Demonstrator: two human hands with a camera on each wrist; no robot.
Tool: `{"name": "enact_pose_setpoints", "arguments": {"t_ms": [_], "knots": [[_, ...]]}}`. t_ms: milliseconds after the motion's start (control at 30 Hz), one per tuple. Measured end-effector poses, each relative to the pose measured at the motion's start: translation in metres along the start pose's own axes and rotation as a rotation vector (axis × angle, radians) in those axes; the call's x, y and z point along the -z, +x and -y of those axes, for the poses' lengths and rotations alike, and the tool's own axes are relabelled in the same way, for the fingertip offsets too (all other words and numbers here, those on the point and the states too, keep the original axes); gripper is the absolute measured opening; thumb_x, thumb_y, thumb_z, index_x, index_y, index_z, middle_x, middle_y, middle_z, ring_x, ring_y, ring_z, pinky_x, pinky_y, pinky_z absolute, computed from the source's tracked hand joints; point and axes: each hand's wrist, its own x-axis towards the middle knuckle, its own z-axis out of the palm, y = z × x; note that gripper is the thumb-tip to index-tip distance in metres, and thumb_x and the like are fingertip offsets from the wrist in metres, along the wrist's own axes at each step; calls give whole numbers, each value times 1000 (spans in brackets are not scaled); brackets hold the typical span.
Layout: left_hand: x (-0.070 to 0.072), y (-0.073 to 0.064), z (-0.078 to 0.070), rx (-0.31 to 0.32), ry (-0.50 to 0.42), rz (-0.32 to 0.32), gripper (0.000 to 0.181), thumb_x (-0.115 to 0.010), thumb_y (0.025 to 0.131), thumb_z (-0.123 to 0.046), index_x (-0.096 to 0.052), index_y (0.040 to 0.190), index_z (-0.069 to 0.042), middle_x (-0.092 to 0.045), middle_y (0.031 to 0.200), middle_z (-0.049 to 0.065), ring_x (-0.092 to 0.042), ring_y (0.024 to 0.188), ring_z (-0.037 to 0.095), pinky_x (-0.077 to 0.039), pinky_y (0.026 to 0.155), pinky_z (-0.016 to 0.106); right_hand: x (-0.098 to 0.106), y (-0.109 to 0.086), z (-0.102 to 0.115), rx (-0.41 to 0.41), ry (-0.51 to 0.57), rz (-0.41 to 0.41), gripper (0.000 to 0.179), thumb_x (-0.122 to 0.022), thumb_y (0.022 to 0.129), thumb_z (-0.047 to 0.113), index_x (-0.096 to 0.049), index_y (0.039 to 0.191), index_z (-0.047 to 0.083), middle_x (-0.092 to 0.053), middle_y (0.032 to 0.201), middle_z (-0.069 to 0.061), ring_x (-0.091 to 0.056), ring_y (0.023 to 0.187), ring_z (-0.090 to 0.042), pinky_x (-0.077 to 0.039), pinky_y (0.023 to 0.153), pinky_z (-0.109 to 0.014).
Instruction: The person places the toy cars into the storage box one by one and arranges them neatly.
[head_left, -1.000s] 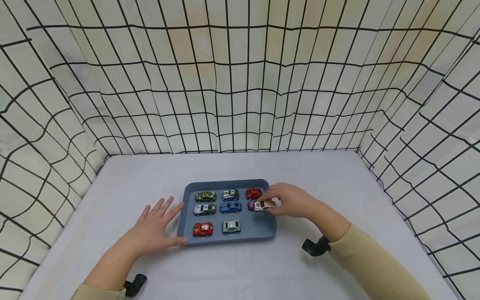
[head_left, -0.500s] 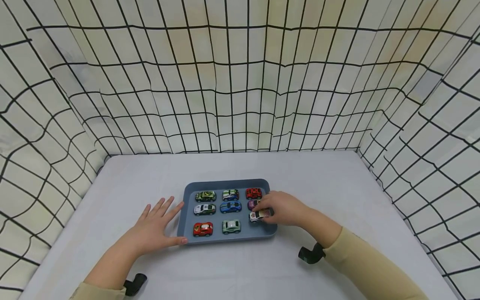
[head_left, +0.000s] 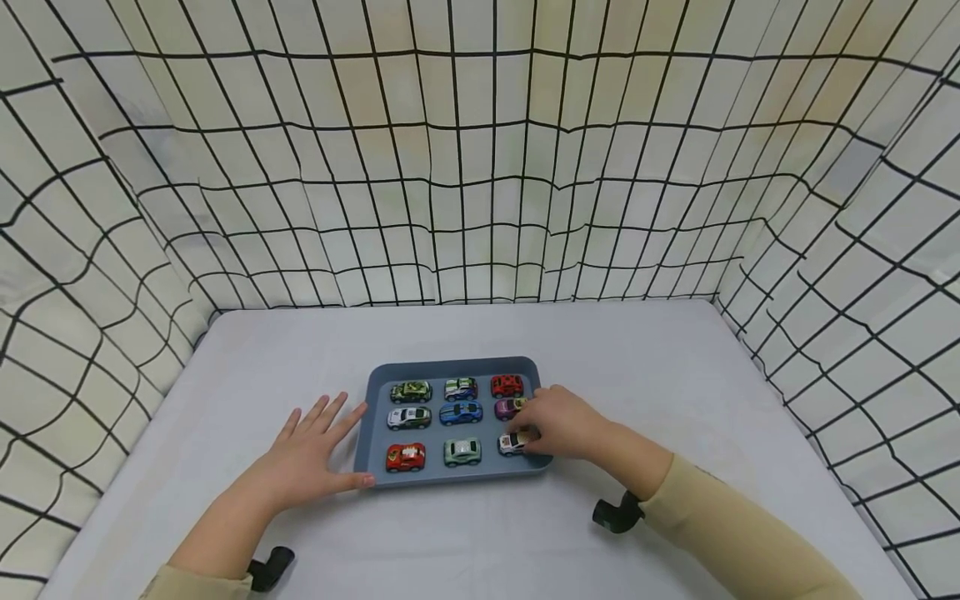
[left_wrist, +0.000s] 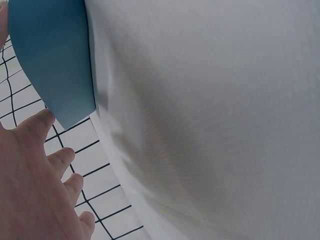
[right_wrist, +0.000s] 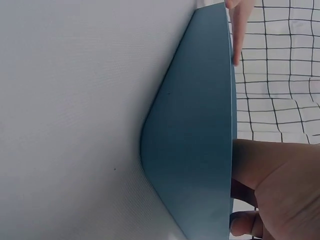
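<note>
A blue-grey tray [head_left: 480, 477] lies on the white table and bears several small toy cars in three rows. At its near right corner my right hand [head_left: 564, 425] pinches a white toy car [head_left: 512, 443], whose rear the fingers cover. Just beyond that car is a purple toy car [head_left: 507, 408], partly hidden by the fingers. My left hand [head_left: 303, 462] spreads its straight fingers at the tray's left rim, thumb and forefinger touching it. In the right wrist view the tray wall [right_wrist: 192, 115] hides the right fingertips.
A pale green car [head_left: 462, 452] and a red car [head_left: 406, 457] share the near row. A blue car [head_left: 461, 412] sits mid-tray. White cloth walls with black grid lines [head_left: 465, 167] enclose the table [head_left: 480, 542] at the back and sides.
My right hand has brought the white car toward me, from over the purple car to the near right corner of the tray. The left hand has stayed still.
</note>
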Motion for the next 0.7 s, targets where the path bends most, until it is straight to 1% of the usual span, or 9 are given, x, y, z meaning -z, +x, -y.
{"name": "enact_pose_setpoints", "arguments": {"t_ms": [100,200,267,367,467,600,700], "knots": [[0,0,0,0,-3,-2,109,-68,71,-77,-36,155,-15,-25,159,24,-18,145,49,-10,113,71,0,1,1,-9,-31,3,30,-82,81,33,-77,111,29,-69,88,17,-46,75,-7,-41,71,-28],[0,0,0,2,-5,-6,109,-68,71,-77,-36,154,-15,-25,159,24,-18,145,49,-10,113,71,1,0,2,-17,-30,-4,31,-82,80,35,-77,111,29,-70,89,16,-48,76,-6,-41,72,-29],[-1,0,0,3,-5,-6,109,-68,70,-77,-36,154,-15,-25,159,24,-18,145,49,-9,113,71,2,-1,2,-17,-8,-16,32,-82,80,36,-76,111,28,-71,92,15,-50,78,-7,-42,73,-29],[-4,0,1,3,0,-5,110,-67,70,-78,-36,155,-15,-25,159,23,-18,145,49,-10,113,71,6,-3,2,-20,36,-34,33,-81,82,35,-76,113,26,-73,101,13,-54,83,-7,-45,77,-31],[-6,0,3,2,3,-4,111,-65,70,-80,-35,155,-15,-25,160,23,-18,145,49,-10,113,71,11,-4,1,-33,76,-41,36,-79,83,37,-75,117,25,-73,109,11,-59,91,-8,-47,84,-35],[-7,0,3,2,2,-8,111,-64,70,-81,-35,155,-16,-24,160,22,-17,146,48,-10,113,71,15,-6,-1,-43,111,-44,40,-78,85,42,-73,122,27,-72,111,10,-62,96,-10,-49,90,-37],[-7,-1,2,1,3,-15,107,-63,74,-79,-35,155,-15,-25,160,22,-17,146,48,-10,113,71,14,-7,-3,-50,147,-60,41,-76,86,44,-72,123,26,-72,112,9,-62,99,-10,-50,92,-38]]}}
